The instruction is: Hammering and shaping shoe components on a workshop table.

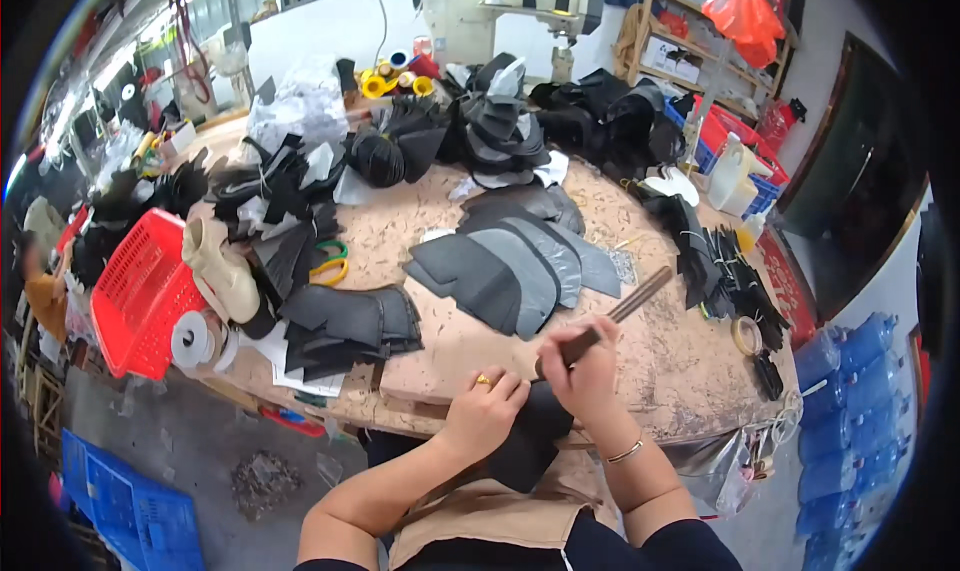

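Black sheet point(531, 436), brown tool point(640, 294), red basket point(142, 283), cream boot point(213, 271), dark-flecked pinkish tabletop point(690, 376)

One head-worn fisheye faces down and forward across the table point(690, 371) — left hand point(485, 411) and right hand point(580, 366) close, below centre; sewing machine point(455, 16) farther off, up top.

Red basket point(130, 291) is sitting far left, cream boot point(210, 271) standing just beside it, white spool point(188, 339) resting in front. Scissors point(343, 268) are lying right of the boot, green and yellow handles showing. Pale sewing machine point(455, 21) is standing at back. Red plastic bag point(745, 23) is hanging upper right; blue bottles point(850, 421) are standing stacked below. Blue crate point(125, 501) is lying on the floor point(230, 441), lower left.
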Demonstrator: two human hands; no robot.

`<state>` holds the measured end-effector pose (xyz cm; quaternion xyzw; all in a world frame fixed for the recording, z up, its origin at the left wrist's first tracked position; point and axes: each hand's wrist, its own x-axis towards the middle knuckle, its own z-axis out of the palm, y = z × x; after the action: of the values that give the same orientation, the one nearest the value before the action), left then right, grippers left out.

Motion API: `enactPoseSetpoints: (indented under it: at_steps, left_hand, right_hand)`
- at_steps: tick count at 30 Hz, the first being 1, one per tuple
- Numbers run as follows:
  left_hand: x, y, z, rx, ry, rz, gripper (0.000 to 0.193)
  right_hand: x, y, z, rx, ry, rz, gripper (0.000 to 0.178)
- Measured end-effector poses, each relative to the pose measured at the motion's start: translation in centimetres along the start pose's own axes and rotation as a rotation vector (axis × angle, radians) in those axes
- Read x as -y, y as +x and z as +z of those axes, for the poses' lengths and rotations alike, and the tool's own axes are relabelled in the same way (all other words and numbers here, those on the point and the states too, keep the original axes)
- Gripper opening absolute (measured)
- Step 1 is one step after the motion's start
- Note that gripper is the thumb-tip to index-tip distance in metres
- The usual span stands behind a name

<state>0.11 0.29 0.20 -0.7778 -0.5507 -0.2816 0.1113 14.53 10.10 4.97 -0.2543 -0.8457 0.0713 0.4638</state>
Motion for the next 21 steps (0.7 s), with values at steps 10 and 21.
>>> enactPoseSetpoints:
  at_steps: [10,21]
  left_hand:
    - [0.0,-0.6,0.5,-0.151,-0.156,-0.127,0.022]
    - [0.1,0.0,0.8,-0.030,-0.154,-0.117,0.018]
  right_hand:
    - [-0.4,-0.4,1.3,-0.010,-0.035,0.047,0.014]
    - [-0.5,-1.0,1.0,0.014,-0.035,-0.014,0.015]
